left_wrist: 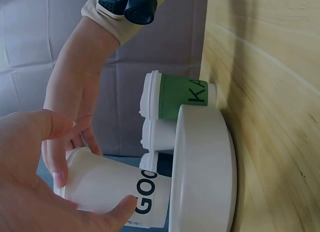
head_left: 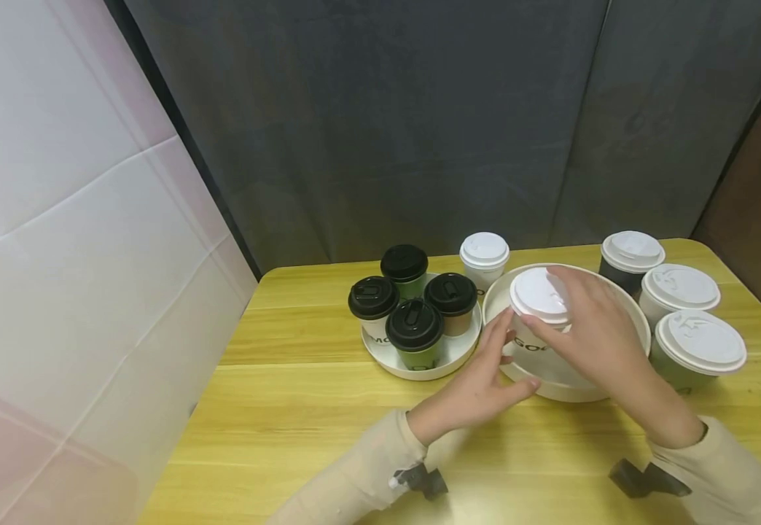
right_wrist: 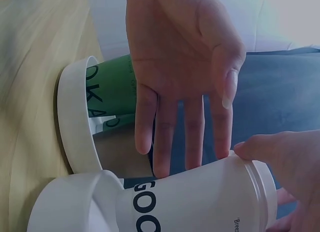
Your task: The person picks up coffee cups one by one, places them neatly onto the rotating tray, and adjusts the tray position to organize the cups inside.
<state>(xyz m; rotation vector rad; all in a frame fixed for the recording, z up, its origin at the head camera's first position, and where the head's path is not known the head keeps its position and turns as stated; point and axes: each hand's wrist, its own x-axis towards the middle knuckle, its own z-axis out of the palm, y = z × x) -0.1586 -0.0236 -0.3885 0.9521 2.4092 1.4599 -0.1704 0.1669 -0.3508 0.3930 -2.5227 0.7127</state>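
Observation:
A white paper cup (head_left: 526,343) with dark lettering and a white lid (head_left: 536,293) is over the larger white round tray (head_left: 560,392). My right hand (head_left: 593,332) holds it from above by the lid, with thumb and fingers on opposite sides of the rim. My left hand (head_left: 475,390) is beside the cup on its left, fingers spread and thumb apart, gripping nothing. In the left wrist view the cup's base (left_wrist: 159,204) overlaps the tray's rim. The right wrist view shows the left hand's palm (right_wrist: 175,56) facing the cup, fingertips close to its wall.
On the left, a smaller white tray (head_left: 413,375) bears several cups with black lids (head_left: 415,324). A white-lidded cup (head_left: 484,251) stands behind, between the trays. Right of the larger tray are three more white-lidded cups: black (head_left: 619,277), white (head_left: 649,310) and green (head_left: 676,370).

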